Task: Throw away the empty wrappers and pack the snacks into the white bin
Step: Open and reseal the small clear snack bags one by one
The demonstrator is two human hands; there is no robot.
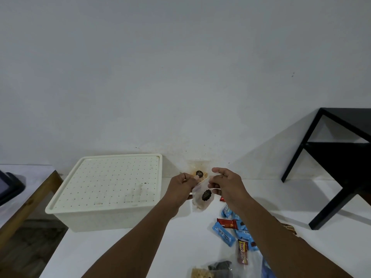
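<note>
The white bin (96, 216) stands at the left of the white table, its dotted lid (108, 181) on top. To the right of the bin, above the table, my left hand (181, 187) and my right hand (224, 184) both pinch a clear wrapper with a dark round sticker (202, 197). A second clear wrapper with a dark sticker (199, 170) shows just behind the hands near the wall; whether a hand holds it is unclear. Blue, red and other snack packs (230, 229) lie scattered under my right forearm.
A black side table (331, 153) stands on the tabletop at the right. A wooden-edged surface (26, 199) with a dark object sits at the far left. More packets and a clear bag (218, 267) lie at the bottom edge. The wall is close behind.
</note>
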